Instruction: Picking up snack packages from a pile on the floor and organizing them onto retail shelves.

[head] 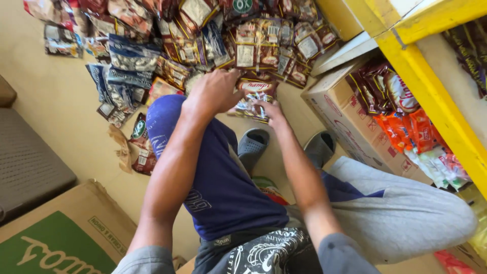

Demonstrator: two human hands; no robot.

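Foil packet (252, 99) pinched between both hands: left hand (213, 91) on top edge, right hand (274, 112) below. Judged light, crinkly, slippery; best gripped at sealed edges.

A heap of glossy snack packets (203, 35), mostly red-brown with some blue-and-white ones, fills the upper left and centre. An open cardboard carton (350, 116) at right holds dark red, orange and pale sachets (406, 127). A cardboard box with a green panel (61, 238) sits lower left.
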